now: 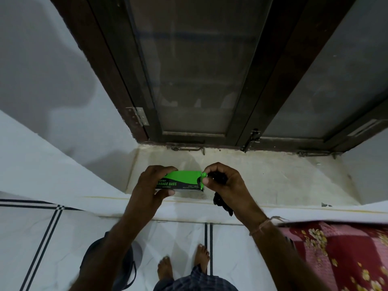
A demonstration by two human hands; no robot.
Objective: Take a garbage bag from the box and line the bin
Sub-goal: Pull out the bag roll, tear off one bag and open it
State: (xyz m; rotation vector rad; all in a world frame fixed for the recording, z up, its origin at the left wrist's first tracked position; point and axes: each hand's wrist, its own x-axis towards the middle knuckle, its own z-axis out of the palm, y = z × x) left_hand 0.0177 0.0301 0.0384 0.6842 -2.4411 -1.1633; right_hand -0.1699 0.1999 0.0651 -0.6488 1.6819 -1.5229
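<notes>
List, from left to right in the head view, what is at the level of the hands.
white wall → left hand → green garbage bag box → right hand holding black garbage bag → bare window ledge

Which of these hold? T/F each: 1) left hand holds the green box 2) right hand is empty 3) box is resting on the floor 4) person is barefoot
1) True: the left hand grips the green garbage bag box.
2) False: the right hand holds black bag material while pinching the box's end flap.
3) False: the box is held up in front of the window ledge.
4) True: both bare feet show on the tiles.
</notes>
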